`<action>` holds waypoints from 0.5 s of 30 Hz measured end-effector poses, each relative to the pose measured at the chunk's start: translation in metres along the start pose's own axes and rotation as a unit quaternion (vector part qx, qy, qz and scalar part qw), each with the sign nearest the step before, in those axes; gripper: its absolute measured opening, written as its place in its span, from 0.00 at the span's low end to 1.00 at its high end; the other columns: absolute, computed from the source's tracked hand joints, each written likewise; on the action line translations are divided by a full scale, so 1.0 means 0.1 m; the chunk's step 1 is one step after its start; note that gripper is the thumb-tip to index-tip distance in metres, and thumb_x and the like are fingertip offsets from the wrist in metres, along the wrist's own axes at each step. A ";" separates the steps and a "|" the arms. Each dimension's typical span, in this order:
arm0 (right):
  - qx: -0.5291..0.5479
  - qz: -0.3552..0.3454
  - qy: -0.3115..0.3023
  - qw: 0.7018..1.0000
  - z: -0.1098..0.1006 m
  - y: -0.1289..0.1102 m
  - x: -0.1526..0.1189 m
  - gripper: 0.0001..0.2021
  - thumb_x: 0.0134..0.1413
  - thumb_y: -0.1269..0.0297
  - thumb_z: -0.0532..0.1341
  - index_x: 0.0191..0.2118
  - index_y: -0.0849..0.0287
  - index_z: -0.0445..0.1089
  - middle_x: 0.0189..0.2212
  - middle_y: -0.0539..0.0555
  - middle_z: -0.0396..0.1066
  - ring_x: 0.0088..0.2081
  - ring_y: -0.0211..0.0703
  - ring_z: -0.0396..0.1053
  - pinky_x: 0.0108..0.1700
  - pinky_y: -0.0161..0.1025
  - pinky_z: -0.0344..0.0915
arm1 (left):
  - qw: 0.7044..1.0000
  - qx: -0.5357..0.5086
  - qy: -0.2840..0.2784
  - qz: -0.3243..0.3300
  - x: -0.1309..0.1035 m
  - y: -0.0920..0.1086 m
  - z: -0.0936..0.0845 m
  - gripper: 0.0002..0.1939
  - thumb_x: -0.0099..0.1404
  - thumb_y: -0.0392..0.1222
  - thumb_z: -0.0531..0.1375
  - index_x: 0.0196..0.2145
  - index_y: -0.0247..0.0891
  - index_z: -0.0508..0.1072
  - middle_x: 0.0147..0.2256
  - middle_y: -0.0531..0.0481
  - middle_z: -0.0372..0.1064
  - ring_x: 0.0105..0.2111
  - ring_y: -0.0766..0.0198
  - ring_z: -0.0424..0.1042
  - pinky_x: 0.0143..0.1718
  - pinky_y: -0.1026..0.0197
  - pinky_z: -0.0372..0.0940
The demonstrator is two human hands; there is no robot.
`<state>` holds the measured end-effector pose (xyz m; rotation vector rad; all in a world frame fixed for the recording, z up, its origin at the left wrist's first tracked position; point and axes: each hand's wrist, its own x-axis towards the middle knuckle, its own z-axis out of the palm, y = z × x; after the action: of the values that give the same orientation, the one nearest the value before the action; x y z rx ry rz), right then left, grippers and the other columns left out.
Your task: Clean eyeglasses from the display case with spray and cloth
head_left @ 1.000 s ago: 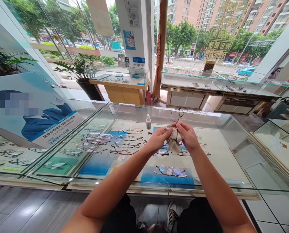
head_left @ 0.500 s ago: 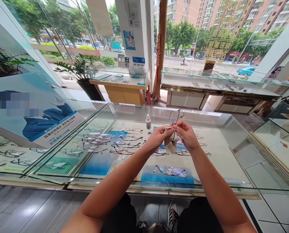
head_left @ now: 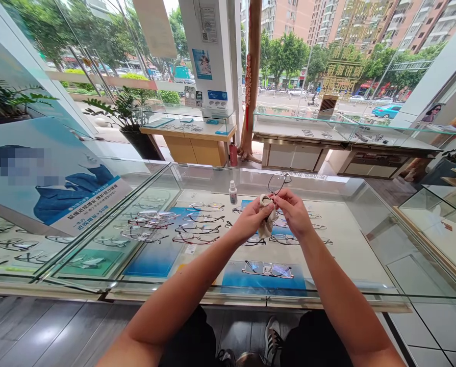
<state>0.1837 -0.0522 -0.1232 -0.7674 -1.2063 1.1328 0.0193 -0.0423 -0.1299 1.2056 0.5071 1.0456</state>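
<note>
Over the glass display case, my left hand (head_left: 254,216) is closed on a bunched beige cloth (head_left: 265,227). Close against it on the right, my right hand (head_left: 294,211) grips a pair of dark-framed eyeglasses (head_left: 279,182), whose lenses stick up beyond the fingers. The fingertips of both hands nearly meet at the cloth and the frame. A small white bottle (head_left: 233,192) stands upright on the case, left of and beyond the hands.
Below the hands, the glass display case (head_left: 350,239) holds rows of eyeglasses, with one pair (head_left: 268,269) on a blue card at the front. A poster (head_left: 52,173) leans at the left. More cases, a potted plant (head_left: 132,117) and a wooden trunk (head_left: 251,86) stand beyond.
The cloth has shifted slightly left and now forms a loop above my left fingers. The glasses have turned a little. Both hands stay in nearly the same place.
</note>
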 end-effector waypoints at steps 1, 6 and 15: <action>0.000 -0.003 -0.005 1.000 0.00 0.01 0.00 0.11 0.56 0.53 0.74 0.32 0.52 0.76 0.37 0.50 0.77 0.35 0.42 0.65 0.41 0.41 0.64 | 1.000 0.001 0.010 0.006 0.01 -0.01 0.00 0.30 0.61 0.63 0.74 0.47 0.35 0.79 0.32 0.52 0.71 0.30 0.68 0.66 0.34 0.65 0.62; 0.008 -0.004 -0.006 1.000 0.00 0.04 0.00 0.11 0.55 0.54 0.75 0.32 0.52 0.78 0.35 0.49 0.77 0.35 0.42 0.66 0.42 0.40 0.65 | 1.000 0.009 0.013 0.003 0.04 -0.04 -0.03 0.30 0.63 0.68 0.71 0.37 0.33 0.78 0.28 0.53 0.69 0.28 0.69 0.64 0.33 0.64 0.62; 0.065 0.038 0.038 0.996 0.01 0.02 0.00 0.12 0.50 0.52 0.77 0.32 0.51 0.78 0.33 0.49 0.79 0.35 0.44 0.71 0.40 0.41 0.67 | 0.997 -0.017 -0.060 -0.036 0.00 0.00 -0.04 0.27 0.57 0.56 0.79 0.42 0.33 0.77 0.32 0.49 0.75 0.32 0.63 0.74 0.37 0.61 0.68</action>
<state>0.1818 -0.0518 -0.1246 -0.7561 -1.0367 1.2218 0.0164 -0.0405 -0.1309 1.2022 0.4349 0.9117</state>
